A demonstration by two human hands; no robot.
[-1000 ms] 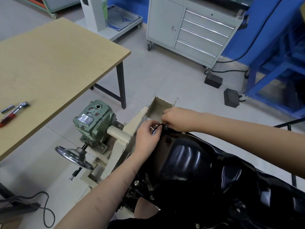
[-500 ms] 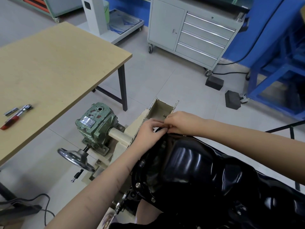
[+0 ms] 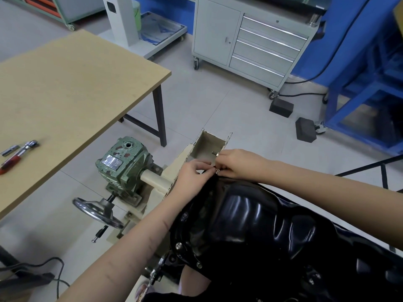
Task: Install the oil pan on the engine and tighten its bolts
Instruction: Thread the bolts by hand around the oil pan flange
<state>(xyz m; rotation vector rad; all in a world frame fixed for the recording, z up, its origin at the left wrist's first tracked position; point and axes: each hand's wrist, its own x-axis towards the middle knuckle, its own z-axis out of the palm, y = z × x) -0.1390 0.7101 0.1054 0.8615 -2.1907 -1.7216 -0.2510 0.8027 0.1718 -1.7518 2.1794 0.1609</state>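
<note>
The glossy black oil pan (image 3: 257, 227) lies on the engine, which sits on a cream engine stand (image 3: 174, 164). Bolt heads (image 3: 178, 245) show along the pan's near flange. At the pan's far end my right hand (image 3: 237, 163) pinches a small silver bolt (image 3: 217, 170) at the flange edge. My left hand (image 3: 192, 177) meets it there, fingertips curled onto the same bolt. A second bolt (image 3: 215, 153) pokes out above my right hand's fingers.
A green gearbox (image 3: 122, 162) with a steel handwheel (image 3: 96, 211) is fixed to the stand on the left. A red-handled ratchet (image 3: 17, 154) and a socket piece (image 3: 9, 149) lie on the wooden table (image 3: 72, 94). Grey drawer cabinet (image 3: 257, 40), black blocks (image 3: 281, 107), blue frame (image 3: 366, 88), floor cables (image 3: 50, 271).
Both hands stay together at the pan's far edge. The view has shifted a little, and the bolt between the fingertips now shows more plainly.
</note>
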